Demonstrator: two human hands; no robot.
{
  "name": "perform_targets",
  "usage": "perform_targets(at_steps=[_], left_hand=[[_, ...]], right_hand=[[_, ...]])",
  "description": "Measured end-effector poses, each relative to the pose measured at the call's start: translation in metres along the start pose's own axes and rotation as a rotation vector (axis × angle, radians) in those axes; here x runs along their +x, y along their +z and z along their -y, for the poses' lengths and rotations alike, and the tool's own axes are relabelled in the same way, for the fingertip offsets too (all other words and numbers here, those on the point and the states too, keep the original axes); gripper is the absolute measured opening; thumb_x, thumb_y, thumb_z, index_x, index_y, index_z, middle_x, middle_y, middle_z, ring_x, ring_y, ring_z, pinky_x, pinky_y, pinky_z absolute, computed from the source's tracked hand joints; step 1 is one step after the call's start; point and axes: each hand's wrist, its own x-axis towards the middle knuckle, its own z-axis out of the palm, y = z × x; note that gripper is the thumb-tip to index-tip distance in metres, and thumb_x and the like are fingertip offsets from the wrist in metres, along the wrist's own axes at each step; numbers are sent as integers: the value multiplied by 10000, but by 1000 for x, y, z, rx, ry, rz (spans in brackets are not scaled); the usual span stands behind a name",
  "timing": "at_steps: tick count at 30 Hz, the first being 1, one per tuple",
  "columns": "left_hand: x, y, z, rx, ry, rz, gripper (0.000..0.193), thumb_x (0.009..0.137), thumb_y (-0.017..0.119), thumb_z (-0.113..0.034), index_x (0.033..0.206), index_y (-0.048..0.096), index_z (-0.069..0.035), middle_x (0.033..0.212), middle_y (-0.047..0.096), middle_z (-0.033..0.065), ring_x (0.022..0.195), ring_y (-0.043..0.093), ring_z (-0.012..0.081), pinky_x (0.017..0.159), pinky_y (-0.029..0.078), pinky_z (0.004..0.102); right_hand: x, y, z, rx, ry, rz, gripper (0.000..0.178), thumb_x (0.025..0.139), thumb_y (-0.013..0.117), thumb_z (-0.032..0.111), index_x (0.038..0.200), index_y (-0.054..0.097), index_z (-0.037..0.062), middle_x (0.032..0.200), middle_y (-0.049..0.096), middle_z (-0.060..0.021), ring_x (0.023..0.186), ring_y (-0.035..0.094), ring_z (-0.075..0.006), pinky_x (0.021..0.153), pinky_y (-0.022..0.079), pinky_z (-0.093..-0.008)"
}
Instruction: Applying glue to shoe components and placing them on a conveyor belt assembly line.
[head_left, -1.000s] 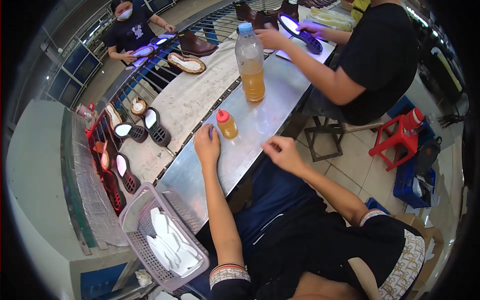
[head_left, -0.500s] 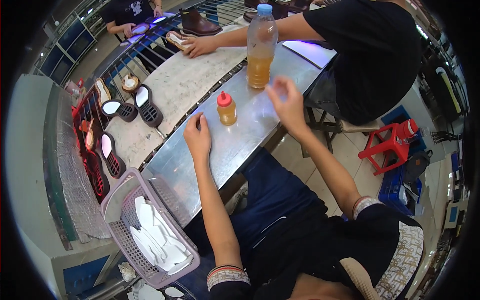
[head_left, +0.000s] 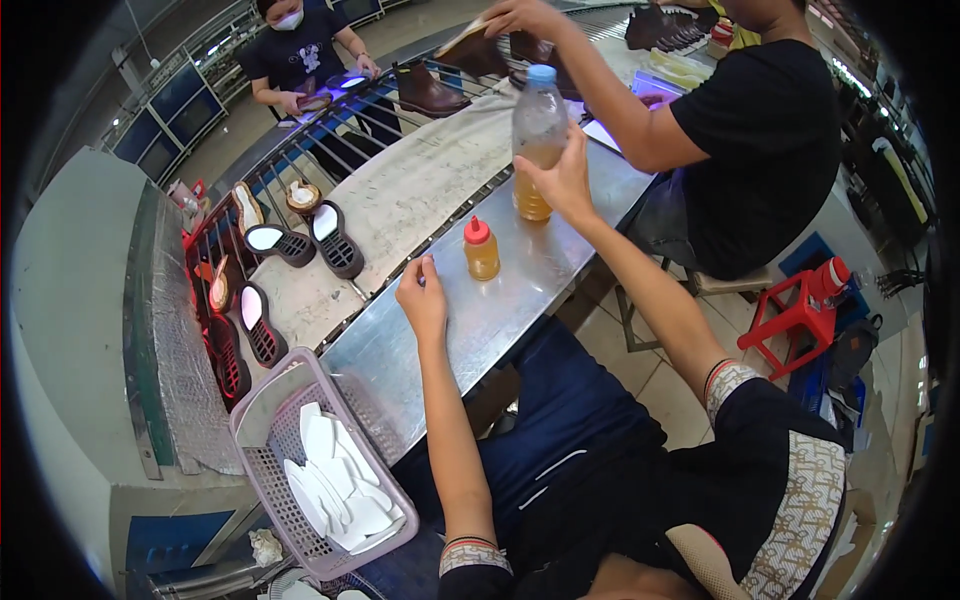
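Note:
At the far side of the metal table (head_left: 400, 375) stands a large clear plastic bottle (head_left: 538, 115) with a blue cap, partly filled with amber liquid. My right hand (head_left: 568, 182) is around it, thumb on the near side and fingers on the right. A small squeeze bottle (head_left: 483, 260) with a red nozzle cap and amber liquid stands upright, nearer to me and left of the large one. My left hand (head_left: 425, 303) rests by the table's left edge beside the squeeze bottle, apart from it. Its fingers are curled closed, and their inside is hidden.
A mauve basket (head_left: 272, 496) of white sheet pieces (head_left: 335, 475) stands front left. Black shoe soles (head_left: 338, 245) lie on the pale conveyor, left. Beyond it are brown boots (head_left: 428, 90) and a co-worker (head_left: 305, 60). Another co-worker (head_left: 755, 150) sits right, near a red stool (head_left: 800, 320).
My right hand has moved onto the large bottle from the air beside it. My left hand has hardly moved. The seated co-worker's arm has lifted a boot off the conveyor.

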Motion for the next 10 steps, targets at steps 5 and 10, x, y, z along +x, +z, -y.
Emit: perform_targets(at_steps=[5,10], left_hand=[[9,2,3,-195,-47,-59,278,919,497,-186,925,630,57,807,656,103,739,604,138,700,477,259],[1,-11,2,-183,1,-252,231,905,516,-176,938,655,6,794,674,119,736,641,151,692,485,254]], right_hand=[[-17,-44,36,217,-30,-112,829,625,813,160,1233,291,-52,1124,496,-224,1019,555,-294,862,455,-364],[-23,-83,118,268,-261,-41,760,631,810,136,1210,337,2,1188,482,-189,1071,521,-230,916,425,-332]])
